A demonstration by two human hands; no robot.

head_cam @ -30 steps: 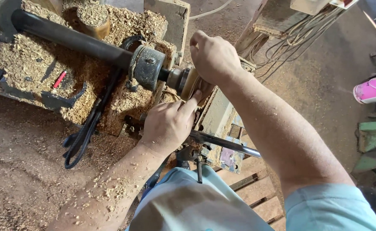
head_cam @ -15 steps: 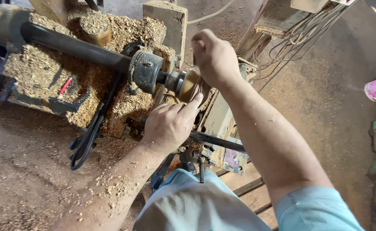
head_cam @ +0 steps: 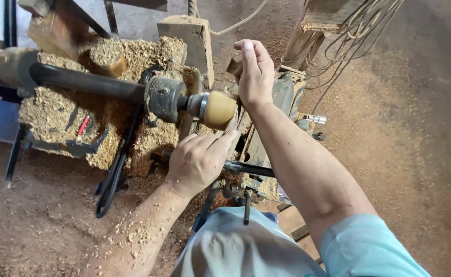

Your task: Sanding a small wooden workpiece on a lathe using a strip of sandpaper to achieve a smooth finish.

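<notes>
Rounded wooden workpiece (head_cam: 220, 109) on the lathe spindle (head_cam: 165, 98), frame centre-top. Sandpaper strip (head_cam: 234, 67) wraps its far side; right hand (head_cam: 254, 72) fingers pinched on the upper end, left hand (head_cam: 198, 160) fingers curled on the lower end. Sawdust (head_cam: 56, 102) at left.

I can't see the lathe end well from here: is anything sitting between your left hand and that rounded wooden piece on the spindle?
Nothing visible. The left hand reaches the wooden piece from below, fingertips at its lower edge. The right hand is beside its far end.
</notes>
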